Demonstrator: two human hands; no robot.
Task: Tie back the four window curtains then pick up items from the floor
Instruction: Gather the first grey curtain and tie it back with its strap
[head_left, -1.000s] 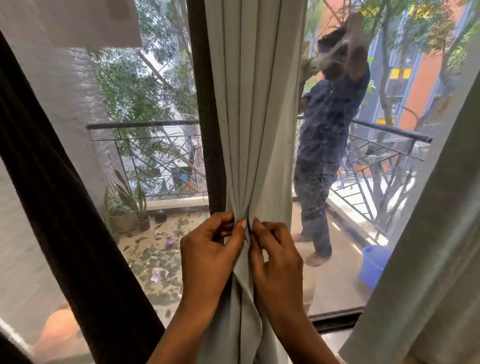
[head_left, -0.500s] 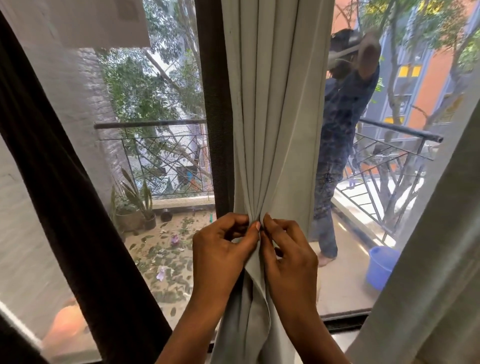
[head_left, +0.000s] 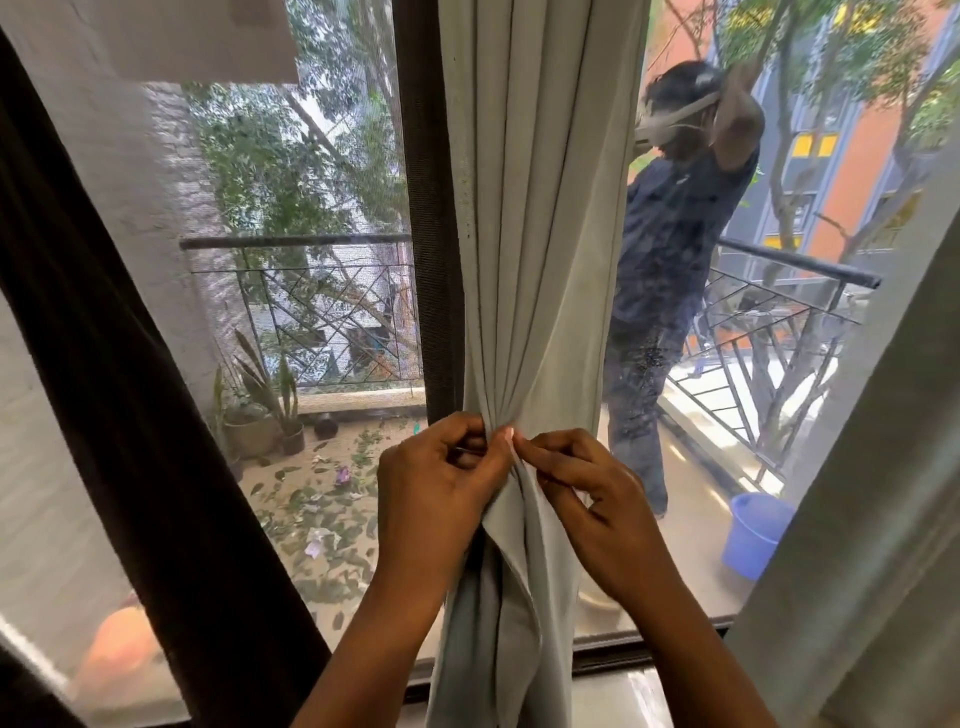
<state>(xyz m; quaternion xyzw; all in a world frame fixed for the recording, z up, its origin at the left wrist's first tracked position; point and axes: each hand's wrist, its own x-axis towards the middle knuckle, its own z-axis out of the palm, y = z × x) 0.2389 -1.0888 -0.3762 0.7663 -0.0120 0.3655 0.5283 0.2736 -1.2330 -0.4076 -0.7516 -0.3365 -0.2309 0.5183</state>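
Window behind, gathered curtain (head_left: 535, 249) pinched between left hand (head_left: 441, 493) and right hand (head_left: 597, 499).

Window frame (head_left: 428, 260) and glass (head_left: 311, 312) close behind gathered curtain (head_left: 540, 234).

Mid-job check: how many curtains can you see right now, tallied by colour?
Light grey fabric curtains: 2 (middle curtain, pinched by the left hand and right hand; right-edge curtain)
Dark brown fabric curtain: 1, at the left
Total: 3
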